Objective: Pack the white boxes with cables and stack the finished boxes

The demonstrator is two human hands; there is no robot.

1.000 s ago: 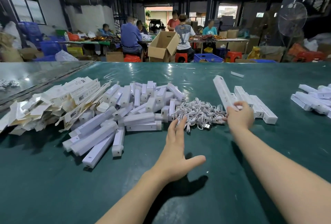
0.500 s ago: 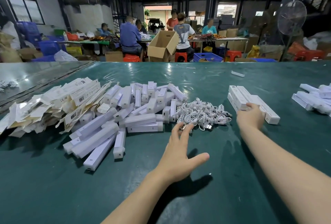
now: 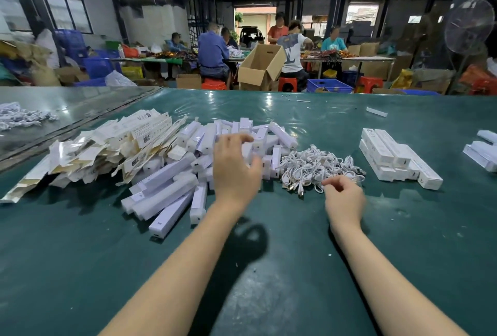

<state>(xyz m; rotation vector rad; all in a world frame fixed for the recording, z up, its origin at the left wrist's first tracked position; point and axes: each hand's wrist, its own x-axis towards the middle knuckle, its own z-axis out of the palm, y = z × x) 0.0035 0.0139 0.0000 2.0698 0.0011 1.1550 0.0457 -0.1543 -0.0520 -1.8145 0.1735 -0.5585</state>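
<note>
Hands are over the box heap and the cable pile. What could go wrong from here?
1. The heap of white coiled cables looks tangled; the right hand at its near edge may drag several out together.
2. The long white boxes lie criss-cross around the left hand; pulling one could send others sliding.
3. The stack of finished white boxes is uneven, so added boxes might slip.
</note>
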